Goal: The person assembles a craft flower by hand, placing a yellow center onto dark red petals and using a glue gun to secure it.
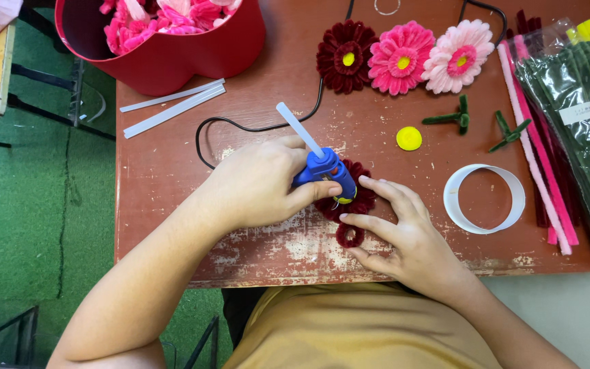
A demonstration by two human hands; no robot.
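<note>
My left hand [261,181] grips a blue glue gun [326,171] with a white glue stick poking out of its back. The gun's nozzle points down onto a dark red fuzzy flower [362,198] lying on the brown table [172,171]. My right hand [404,232] rests on the table with spread fingers, touching the flower's right and lower edge. A small dark red fuzzy ring [349,236] lies just under the flower, between my right hand's fingers.
Three finished fuzzy flowers, dark red [346,56], pink [401,58] and pale pink [459,55], lie at the back. A red heart-shaped box [165,61] holds pink flowers. Spare glue sticks [172,106], a yellow disc [409,138], green stems [455,117], a white ring [484,198] and bagged pipe cleaners [575,123] surround.
</note>
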